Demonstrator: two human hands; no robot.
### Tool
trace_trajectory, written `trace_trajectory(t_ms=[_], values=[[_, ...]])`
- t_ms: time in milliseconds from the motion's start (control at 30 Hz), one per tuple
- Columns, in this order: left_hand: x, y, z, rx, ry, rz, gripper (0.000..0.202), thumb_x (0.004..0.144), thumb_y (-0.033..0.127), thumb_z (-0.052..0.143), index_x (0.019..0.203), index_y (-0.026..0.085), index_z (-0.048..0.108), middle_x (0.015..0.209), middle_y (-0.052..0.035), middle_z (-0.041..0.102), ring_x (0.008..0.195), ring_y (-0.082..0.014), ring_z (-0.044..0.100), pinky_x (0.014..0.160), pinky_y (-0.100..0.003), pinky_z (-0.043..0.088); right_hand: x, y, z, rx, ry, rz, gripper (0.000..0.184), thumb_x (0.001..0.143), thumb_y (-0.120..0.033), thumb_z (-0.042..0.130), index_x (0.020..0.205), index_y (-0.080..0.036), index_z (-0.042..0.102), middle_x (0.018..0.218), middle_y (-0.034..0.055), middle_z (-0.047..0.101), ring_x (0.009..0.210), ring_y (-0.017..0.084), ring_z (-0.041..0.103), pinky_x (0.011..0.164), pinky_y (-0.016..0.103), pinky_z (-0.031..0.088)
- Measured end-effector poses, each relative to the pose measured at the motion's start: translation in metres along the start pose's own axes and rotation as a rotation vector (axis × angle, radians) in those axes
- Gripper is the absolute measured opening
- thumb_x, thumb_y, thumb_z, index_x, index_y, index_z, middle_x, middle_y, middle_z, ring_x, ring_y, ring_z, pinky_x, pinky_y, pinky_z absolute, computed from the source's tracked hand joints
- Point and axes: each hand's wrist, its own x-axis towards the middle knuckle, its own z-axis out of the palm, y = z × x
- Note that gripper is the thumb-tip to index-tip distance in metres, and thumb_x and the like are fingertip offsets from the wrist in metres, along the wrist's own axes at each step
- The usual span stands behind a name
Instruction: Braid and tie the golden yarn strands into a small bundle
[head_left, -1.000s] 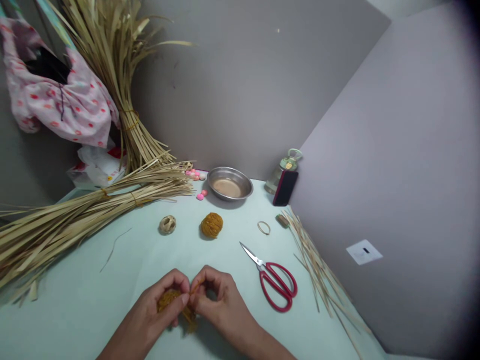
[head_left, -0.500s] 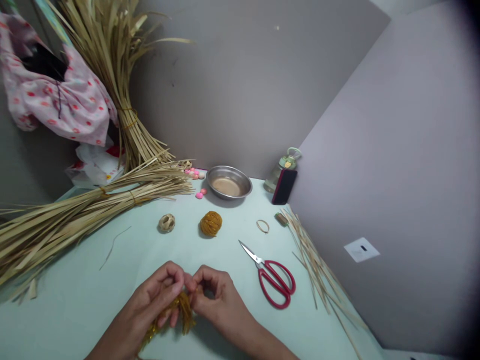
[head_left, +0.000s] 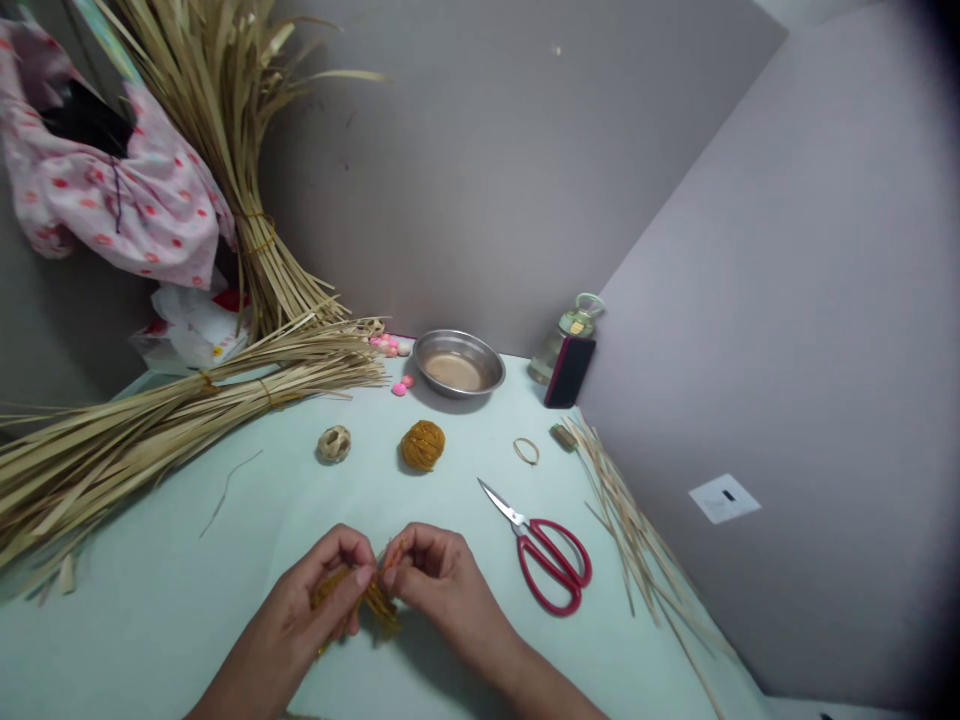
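My left hand (head_left: 330, 590) is closed around a bundle of golden-brown yarn (head_left: 381, 608), its loose strands hanging out between the two hands. Thumb and fingers of my right hand (head_left: 431, 572) pinch the yarn close to the left fingertips; the exact strand they grip is too small to make out. Beyond the hands lie a ball of the same golden-brown yarn (head_left: 422, 446) and a small woven ball (head_left: 334, 444). Scissors with red handles (head_left: 544, 555) rest to the right of my right hand, blades pointing away to the left.
Bundles of dried straw strips (head_left: 180, 420) cover the left side, one standing against the wall. A metal bowl (head_left: 491, 378) of liquid, pink pieces (head_left: 399, 389), a bottle (head_left: 546, 358) and a phone (head_left: 570, 372) stand at the back. Thin strips (head_left: 630, 530) and a small ring (head_left: 526, 451) lie right.
Both hands stay close together. My fingertips have shifted slightly apart, and the hanging yarn strands have swung up and to the right.
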Motion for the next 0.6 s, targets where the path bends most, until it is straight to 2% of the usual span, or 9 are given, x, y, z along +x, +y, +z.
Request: trace_trajectory(t_ms=[267,367,600], values=[[0.0022,0.0029,-0.0003,0.065,-0.004,0.007,0.019,0.086,0.042,0.061,0.08,0.024,0.058,0.065,0.0055,0.053,0.06,-0.0152,0.05,0.057,-0.024,0.041,-0.0006,0.002,0.0008,-0.045,0.014,-0.017,0.019,0.066,-0.026,0.076,0.068,-0.014,0.061,0.059,-0.0037,0.051,0.054,0.007,0.037,0.055,0.022,0.029],[0.0015,0.0024,-0.0009,0.057,-0.003,0.011,0.022,0.087,0.043,0.058,0.077,0.024,0.057,0.06,0.0062,0.049,0.057,-0.0147,0.047,0.055,-0.024,0.037,-0.0009,0.0039,0.0006,-0.066,0.007,-0.005,0.021,0.066,-0.028,0.076,0.068,-0.015,0.06,0.058,-0.0048,0.048,0.053,0.007,0.036,0.054,0.023,0.027],[0.0025,-0.004,-0.0017,-0.054,-0.016,-0.037,0.031,0.091,0.052,0.051,0.081,0.023,0.055,0.056,0.0077,0.046,0.053,-0.0131,0.041,0.051,-0.024,0.03,-0.0007,0.0042,0.0005,-0.046,-0.024,0.02,0.025,0.067,-0.033,0.076,0.068,-0.013,0.06,0.059,-0.0032,0.052,0.054,0.007,0.04,0.057,0.023,0.03]])
